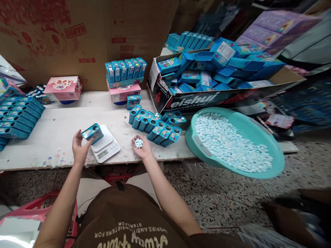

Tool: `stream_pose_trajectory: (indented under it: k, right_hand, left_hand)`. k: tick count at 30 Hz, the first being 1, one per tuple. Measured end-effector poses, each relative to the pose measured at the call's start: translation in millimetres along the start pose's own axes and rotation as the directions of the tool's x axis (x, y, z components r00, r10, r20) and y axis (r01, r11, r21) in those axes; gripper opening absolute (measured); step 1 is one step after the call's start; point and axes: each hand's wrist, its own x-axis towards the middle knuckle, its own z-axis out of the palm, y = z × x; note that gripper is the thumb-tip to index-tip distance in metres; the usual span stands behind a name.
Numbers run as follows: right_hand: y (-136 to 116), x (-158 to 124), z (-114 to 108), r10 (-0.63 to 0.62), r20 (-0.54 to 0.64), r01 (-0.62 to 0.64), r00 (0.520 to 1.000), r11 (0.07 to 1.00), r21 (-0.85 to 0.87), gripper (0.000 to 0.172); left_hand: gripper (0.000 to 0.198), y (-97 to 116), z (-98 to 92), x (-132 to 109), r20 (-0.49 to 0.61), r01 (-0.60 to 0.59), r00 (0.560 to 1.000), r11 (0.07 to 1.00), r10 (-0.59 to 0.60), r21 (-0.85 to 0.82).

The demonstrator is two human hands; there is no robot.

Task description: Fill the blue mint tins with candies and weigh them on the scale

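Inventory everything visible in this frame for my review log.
table: one, white, under everything listed below
kitchen scale: one, white, on table
pink boxes: two, pink, table's back edge
stacked tins: about six, blue, on a pink box
standing tins: about a dozen, blue, on table
blue trays: many, blue, table's left end
cardboard box: one, black-printed, behind basin, full of blue tins
basin: one, teal, tilted at table's right edge
basin candies: hundreds, pale blue, in basin
held tin: one, blue, in left hand
palm candies: small handful, pale blue, in right hand
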Motion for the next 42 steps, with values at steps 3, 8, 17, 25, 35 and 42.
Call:
stream_pose_trajectory:
  k: [3,8,17,25,35,42]
  right_hand:
    - [0.4,-2.3,0.3,0.040,0.029,-0.040,0.999,0.999,-0.006,0.025]
    - [-2.0,-4.8,-1.6,0.079,0.097,-0.079,0.992,0.997,-0.005,0.031]
    - [0.3,-1.1,-1.9,0.069,0.097,-0.063,0.993,0.996,-0.062,0.030]
    - [2.5,-1.8,-2.8,0.055,0.094,-0.047,0.994,0.995,-0.088,0.026]
    - [-1.5,-2.3,-6.8,0.066,0.077,-0.059,0.995,0.994,-0.090,0.027]
    - [0.0,-4.5,-5.5,0.082,0.113,-0.075,0.990,0.995,-0.065,0.026]
  left_hand:
    - [0.065,1.9,3.2,0.9,0.062,0.083,0.995,0.996,-0.084,0.021]
    - [0.042,6.9,-0.4,-3.6,-0.063,0.093,0.994,0.989,-0.086,0.116]
    - [0.055,-38.8,-71.0,-24.3,-0.395,0.199,0.907,0.976,-0.148,0.089]
    - [0.054,-1.4,-35.1,-88.7,-0.050,-0.315,0.859,0.603,0.509,0.733]
    - [0.017,26.0,32.6,-104.9,0.510,-0.614,0.787,0.513,0.346,0.599]
    - [0.015,28.8,41.4,-93.6,0.551,-0.620,0.777,0.520,0.303,0.587]
